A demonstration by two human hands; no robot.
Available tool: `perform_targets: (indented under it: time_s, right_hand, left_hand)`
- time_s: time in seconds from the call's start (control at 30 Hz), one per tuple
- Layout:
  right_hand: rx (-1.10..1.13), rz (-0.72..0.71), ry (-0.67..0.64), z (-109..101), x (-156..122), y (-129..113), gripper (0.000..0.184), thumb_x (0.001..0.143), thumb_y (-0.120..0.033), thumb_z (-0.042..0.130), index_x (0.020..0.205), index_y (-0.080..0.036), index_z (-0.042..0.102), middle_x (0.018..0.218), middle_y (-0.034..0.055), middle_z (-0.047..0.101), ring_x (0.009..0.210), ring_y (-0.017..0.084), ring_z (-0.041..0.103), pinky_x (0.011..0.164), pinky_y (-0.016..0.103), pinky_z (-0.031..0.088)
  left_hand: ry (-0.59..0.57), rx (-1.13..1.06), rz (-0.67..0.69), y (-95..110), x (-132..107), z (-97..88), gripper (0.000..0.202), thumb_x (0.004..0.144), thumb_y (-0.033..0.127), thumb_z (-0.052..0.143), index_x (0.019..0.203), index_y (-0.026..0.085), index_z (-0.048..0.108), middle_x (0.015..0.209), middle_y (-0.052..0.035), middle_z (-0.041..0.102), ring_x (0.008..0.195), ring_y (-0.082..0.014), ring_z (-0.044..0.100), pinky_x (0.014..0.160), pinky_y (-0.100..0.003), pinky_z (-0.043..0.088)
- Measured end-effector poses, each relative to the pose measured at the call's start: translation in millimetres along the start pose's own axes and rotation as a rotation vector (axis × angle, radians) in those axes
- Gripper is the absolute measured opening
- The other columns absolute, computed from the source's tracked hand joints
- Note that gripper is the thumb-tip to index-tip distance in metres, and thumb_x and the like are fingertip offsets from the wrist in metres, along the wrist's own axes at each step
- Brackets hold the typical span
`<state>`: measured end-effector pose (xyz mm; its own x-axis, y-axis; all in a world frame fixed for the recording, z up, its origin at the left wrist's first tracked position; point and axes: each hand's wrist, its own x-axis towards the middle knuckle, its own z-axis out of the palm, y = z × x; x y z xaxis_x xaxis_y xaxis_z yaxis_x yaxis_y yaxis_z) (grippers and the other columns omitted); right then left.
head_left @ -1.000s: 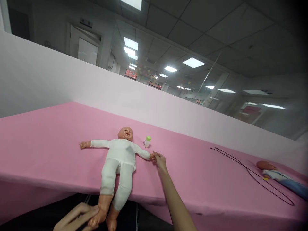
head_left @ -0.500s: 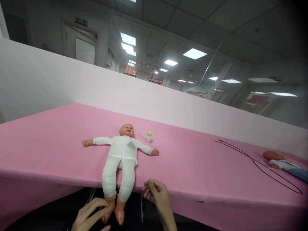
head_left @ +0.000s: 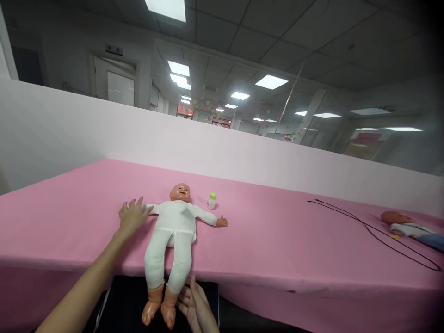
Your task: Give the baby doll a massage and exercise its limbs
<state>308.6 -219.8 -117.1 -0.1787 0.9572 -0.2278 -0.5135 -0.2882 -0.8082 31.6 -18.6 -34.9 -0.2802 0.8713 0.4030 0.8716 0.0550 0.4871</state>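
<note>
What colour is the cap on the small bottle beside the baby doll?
The cap of the small bottle is green; it shows best in the head view.

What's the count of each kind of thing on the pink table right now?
Baby dolls: 2 (baby doll in white, baby doll in blue and white)
Small bottles: 1 (small bottle with a green cap)
Cables: 1 (black cable)
Total: 4

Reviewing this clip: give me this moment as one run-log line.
left hand over doll arm | right hand by doll foot | bottle on pink table
</note>
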Motion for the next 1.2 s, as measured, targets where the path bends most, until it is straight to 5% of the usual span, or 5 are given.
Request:
perform_targets:
  time_s: [0.3, 0.47, 0.6, 0.87, 1.2]
  right_hand:
    - [0.113, -0.116, 0.088, 11.8, -16.4, -11.0, 0.072, 0.07, -0.065, 0.089, 0.119, -0.021, 0.062, 0.089, 0.004, 0.073, 0.068, 0.019, 0.071, 0.059, 0.03, 0.057]
    - [0.167, -0.352, 0.114, 21.5, -36.2, -37.5, 0.072, 0.081, -0.061, 0.081, 0.139, -0.03, 0.054, 0.126, 0.0101, 0.068, 0.076, 0.02, 0.071, 0.047, 0.026, 0.053]
    - [0.117, -0.579, 0.178, 34.1, -46.4, -47.4, 0.059, 0.085, -0.054, 0.08, 0.136, -0.03, 0.062, 0.148, 0.0126, 0.056, 0.097, 0.023, 0.071, 0.063, 0.031, 0.06]
    - [-0.096, -0.717, 0.027, 54.9, -9.1, -74.4, 0.046, 0.096, -0.058, 0.066, 0.129, -0.027, 0.059, 0.157, 0.0171, 0.048, 0.089, 0.024, 0.077, 0.07, 0.039, 0.066]
    - [-0.353, -0.663, -0.128, 65.5, 60.7, -82.4, 0.038, 0.083, -0.043, 0.083, 0.113, -0.023, 0.071, 0.149, 0.0105, 0.056, 0.09, 0.019, 0.075, 0.089, 0.038, 0.063]
  left_hand:
    - [-0.149, -0.105, 0.101, -58.1, 15.8, -13.4, 0.042, 0.087, 0.054, 0.056, 0.109, 0.021, 0.073, 0.102, -0.0123, 0.077, 0.091, -0.0323, 0.069, 0.072, -0.036, 0.047]
    - [-0.046, -0.525, -0.014, -49.5, 24.8, -23.4, 0.061, 0.065, 0.05, 0.081, 0.117, 0.017, 0.074, 0.093, -0.0096, 0.078, 0.087, -0.03, 0.071, 0.073, -0.035, 0.053]
    - [0.041, -0.835, -0.086, -34.8, 30.6, -24.0, 0.073, 0.06, 0.052, 0.088, 0.123, 0.017, 0.071, 0.096, -0.008, 0.076, 0.089, -0.0266, 0.07, 0.08, -0.038, 0.057]
    - [0.274, -1.018, -0.271, 18.7, 27.9, 20.9, 0.025, 0.076, 0.04, 0.076, 0.079, 0.019, 0.063, 0.08, -0.0025, 0.066, 0.074, -0.0169, 0.061, 0.072, -0.031, 0.05]
    - [0.138, -0.88, 0.278, 45.6, 2.6, 33.8, 0.029, 0.087, 0.047, 0.069, 0.096, 0.02, 0.075, 0.098, -0.006, 0.076, 0.091, -0.0223, 0.068, 0.09, -0.035, 0.052]
